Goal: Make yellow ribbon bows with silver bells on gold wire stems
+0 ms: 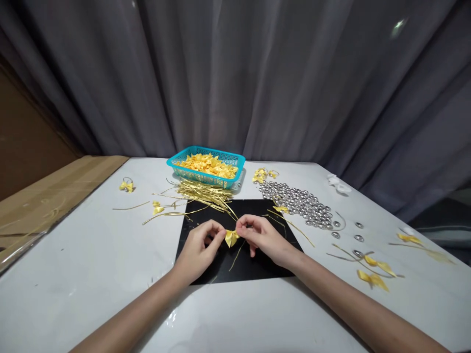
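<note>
A small yellow ribbon bow (pixel 231 238) is pinched between both my hands above a black mat (pixel 206 215). My left hand (pixel 200 247) grips its left side and my right hand (pixel 261 235) grips its right side. A thin gold wire tie (pixel 237 256) hangs down from the bow toward the mat.
A teal basket (pixel 191 171) of yellow bows stands behind the mat, with a bundle of gold wire ties (pixel 200 192) in front of it. Several silver beads (pixel 301 202) lie at the right. Loose bows (pixel 373 279) and wires are scattered about the white table (pixel 91 274). Cardboard (pixel 44 196) lies at the left.
</note>
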A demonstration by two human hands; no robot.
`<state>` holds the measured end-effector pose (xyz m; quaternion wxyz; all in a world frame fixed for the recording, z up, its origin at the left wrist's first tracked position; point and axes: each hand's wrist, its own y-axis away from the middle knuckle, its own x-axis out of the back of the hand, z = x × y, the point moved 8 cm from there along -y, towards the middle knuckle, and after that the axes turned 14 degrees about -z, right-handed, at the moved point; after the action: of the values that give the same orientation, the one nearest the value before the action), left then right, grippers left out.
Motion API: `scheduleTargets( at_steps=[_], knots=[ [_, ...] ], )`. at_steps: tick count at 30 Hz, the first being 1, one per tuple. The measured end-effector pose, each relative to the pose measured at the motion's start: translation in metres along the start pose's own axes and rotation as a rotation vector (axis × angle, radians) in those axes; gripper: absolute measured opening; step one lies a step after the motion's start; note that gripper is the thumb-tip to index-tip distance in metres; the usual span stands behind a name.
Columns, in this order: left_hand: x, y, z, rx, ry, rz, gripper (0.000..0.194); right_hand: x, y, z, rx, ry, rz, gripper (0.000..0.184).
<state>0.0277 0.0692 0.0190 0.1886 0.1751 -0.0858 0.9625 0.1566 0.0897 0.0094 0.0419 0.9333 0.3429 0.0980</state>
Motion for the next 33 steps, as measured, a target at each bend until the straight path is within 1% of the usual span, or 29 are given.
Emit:
scheduleTargets(
  at_steps=[6,8,10,12,13,14,15,17,19,20,23,24,27,28,29,31,33],
  knots=[
    [0.000,-0.001,0.000,-0.007,-0.021,0.002,0.020,0.003,0.000,-0.002,-0.060,-0.110,0.004,0.029],
    [0.001,-0.001,-0.003,0.004,0.000,0.007,0.019,0.002,0.000,-0.001,-0.078,-0.090,-0.007,0.029],
    [0.003,0.000,-0.007,0.026,0.051,0.031,0.018,-0.001,0.000,0.001,-0.077,-0.015,-0.011,0.026],
    [0.007,0.002,-0.010,0.042,0.095,0.096,0.018,0.000,0.001,0.000,-0.047,0.106,0.057,0.020],
    [0.010,0.004,-0.009,0.041,0.100,0.145,0.018,0.000,0.003,-0.001,-0.022,0.171,0.119,0.018],
    [0.011,0.005,-0.007,0.026,0.095,0.169,0.019,0.001,0.005,-0.004,0.004,0.226,0.184,0.016],
    [0.009,0.005,-0.006,0.018,0.105,0.166,0.019,0.000,0.008,-0.006,0.032,0.268,0.234,0.016],
    [0.001,0.004,-0.007,0.015,0.178,0.096,0.021,-0.007,0.010,-0.012,0.099,0.326,0.260,0.015],
    [-0.008,0.001,-0.010,0.022,0.302,0.011,0.023,-0.015,0.011,-0.018,0.172,0.368,0.218,0.013],
    [-0.010,0.000,-0.012,0.027,0.360,-0.012,0.024,-0.018,0.011,-0.021,0.198,0.383,0.182,0.012],
    [-0.010,-0.002,-0.019,0.061,0.470,-0.012,0.026,-0.020,0.009,-0.024,0.227,0.381,0.068,0.014],
    [-0.009,-0.002,-0.021,0.085,0.490,-0.008,0.027,-0.017,0.009,-0.026,0.239,0.385,0.069,0.014],
    [-0.010,-0.002,-0.025,0.147,0.520,-0.019,0.028,-0.001,0.012,-0.033,0.288,0.439,0.172,0.016],
    [-0.011,-0.002,-0.025,0.154,0.517,-0.029,0.028,0.002,0.011,-0.034,0.289,0.453,0.170,0.016],
    [-0.011,-0.002,-0.024,0.154,0.508,-0.040,0.027,0.003,0.009,-0.034,0.275,0.451,0.138,0.017],
    [-0.012,-0.002,-0.021,0.138,0.476,-0.059,0.025,0.003,0.004,-0.028,0.211,0.409,0.036,0.016],
    [-0.012,-0.002,-0.019,0.120,0.433,-0.075,0.023,0.004,0.000,-0.022,0.143,0.348,-0.031,0.015]
  ],
)
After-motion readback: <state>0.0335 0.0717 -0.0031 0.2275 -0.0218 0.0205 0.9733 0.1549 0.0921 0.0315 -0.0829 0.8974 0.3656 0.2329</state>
